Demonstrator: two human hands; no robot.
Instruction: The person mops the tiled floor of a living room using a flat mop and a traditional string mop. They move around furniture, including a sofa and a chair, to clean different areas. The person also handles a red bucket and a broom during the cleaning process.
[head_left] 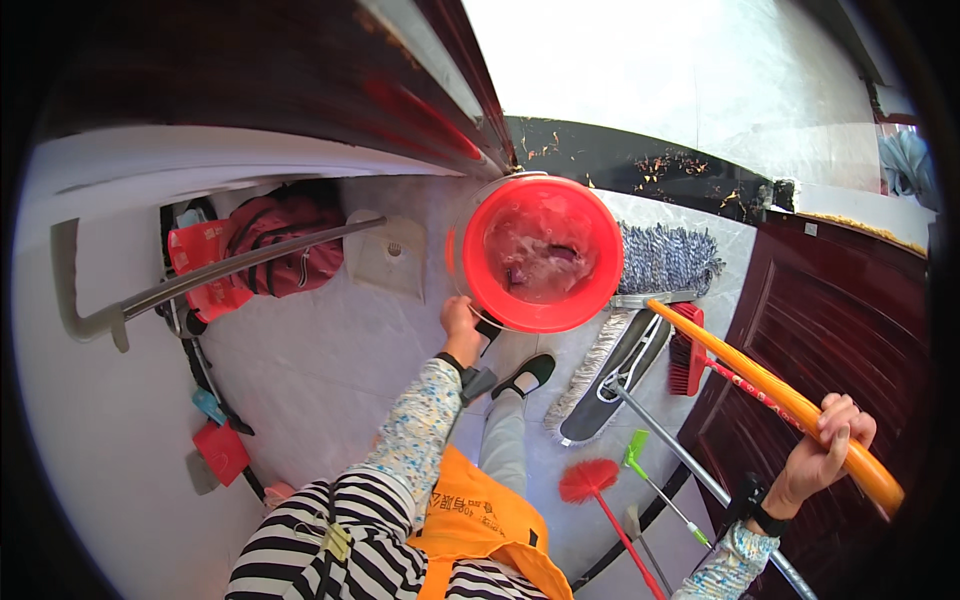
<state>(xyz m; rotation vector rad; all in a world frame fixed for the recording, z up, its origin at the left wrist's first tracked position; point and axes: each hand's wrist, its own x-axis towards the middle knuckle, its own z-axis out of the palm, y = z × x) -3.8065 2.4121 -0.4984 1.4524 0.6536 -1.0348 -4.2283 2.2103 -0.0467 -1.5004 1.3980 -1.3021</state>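
Observation:
A red bucket point(545, 318) stands on the grey tiled floor, with churning water and some dark purple pieces inside. At its near left side my left hand point(461, 332) is closed around the thin wire handle, close to the rim. My right hand point(828, 452) wraps round the upper part of a mop's orange handle point(750, 372), which slants down to the left. The mop's grey-blue string head point(668, 260) lies beside the bucket's right side, outside it. My foot in a black shoe point(530, 374) is just below the bucket.
Right: a flat dust mop point(625, 365), red broom point(687, 358), red round brush point(588, 481), green scraper point(635, 448) and dark door point(840, 330). Left: a pale dustpan point(388, 258), metal pole point(250, 252), burgundy bag point(300, 245) and red dustpan point(222, 450). A black threshold point(690, 170) lies beyond.

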